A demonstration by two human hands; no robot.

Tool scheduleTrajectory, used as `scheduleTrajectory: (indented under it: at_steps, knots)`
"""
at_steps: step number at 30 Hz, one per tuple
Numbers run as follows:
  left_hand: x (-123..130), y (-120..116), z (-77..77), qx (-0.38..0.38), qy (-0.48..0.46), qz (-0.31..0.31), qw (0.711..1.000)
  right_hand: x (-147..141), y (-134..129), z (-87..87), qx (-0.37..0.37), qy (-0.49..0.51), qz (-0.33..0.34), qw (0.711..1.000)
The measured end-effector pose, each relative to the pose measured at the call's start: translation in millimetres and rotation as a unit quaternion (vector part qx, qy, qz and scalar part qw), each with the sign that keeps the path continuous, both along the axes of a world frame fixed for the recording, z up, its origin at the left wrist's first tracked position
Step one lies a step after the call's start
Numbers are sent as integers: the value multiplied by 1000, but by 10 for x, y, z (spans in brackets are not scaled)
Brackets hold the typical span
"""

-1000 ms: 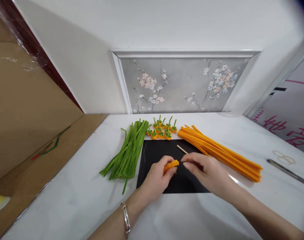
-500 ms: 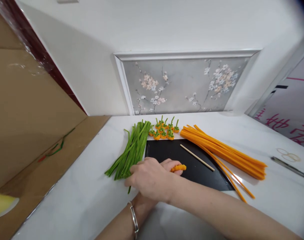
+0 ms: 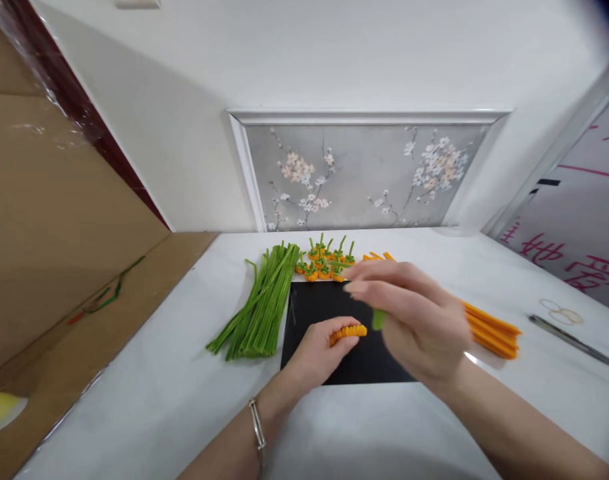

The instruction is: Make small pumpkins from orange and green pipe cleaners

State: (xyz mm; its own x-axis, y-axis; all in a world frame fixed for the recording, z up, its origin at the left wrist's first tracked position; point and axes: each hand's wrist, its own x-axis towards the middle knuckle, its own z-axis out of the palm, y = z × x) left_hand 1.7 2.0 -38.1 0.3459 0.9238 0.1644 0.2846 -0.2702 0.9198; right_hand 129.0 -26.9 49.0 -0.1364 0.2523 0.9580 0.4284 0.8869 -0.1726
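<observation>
My left hand (image 3: 317, 350) is closed around an orange, ridged coil of pipe cleaner (image 3: 349, 333), pinched between thumb and fingers over the black mat (image 3: 309, 307). To its right, my right hand (image 3: 419, 320) is raised and slightly blurred. Its fingers are closed on a green pipe cleaner (image 3: 379, 319), of which a short bit shows below the fingers and a thin green end seems to show near the fingertips. A bundle of green pipe cleaners (image 3: 267, 303) lies left of the mat. The orange pipe cleaners (image 3: 491, 330) are partly hidden behind my right hand.
Several small orange pieces with green tops and stems (image 3: 324, 267) stand behind the mat. At the right lie tweezers or a similar slim metal tool (image 3: 574, 340) and thin rubber bands (image 3: 561, 311). Cardboard (image 3: 59, 200) borders the table on the left.
My right hand has moved from the green bundle, across my left hand, to the right, now with a green pipe cleaner in it. It now covers the wooden stick. My left hand keeps the orange coil.
</observation>
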Motion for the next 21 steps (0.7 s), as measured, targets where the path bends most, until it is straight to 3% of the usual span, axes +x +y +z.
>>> scheduleTrajectory:
  at_steps: [3, 8, 11, 16, 21]
  knots:
    - [-225, 102, -55, -32, -25, -53, 998, 312, -72, -72, 10, -55, -97, 994]
    - [-261, 154, -18, -20, -47, -43, 998, 558, 31, -631, -100, -123, -162, 974]
    - [-278, 159, 33, 10, -42, -15, 999, 582, 91, -854, -109, -158, -190, 963]
    - [-306, 181, 24, 29, -19, 27, 999, 591, 61, -817, -79, -160, -275, 945]
    - [-272, 193, -40, 8, -12, 36, 999, 639, 6, -788, -107, -141, -279, 944]
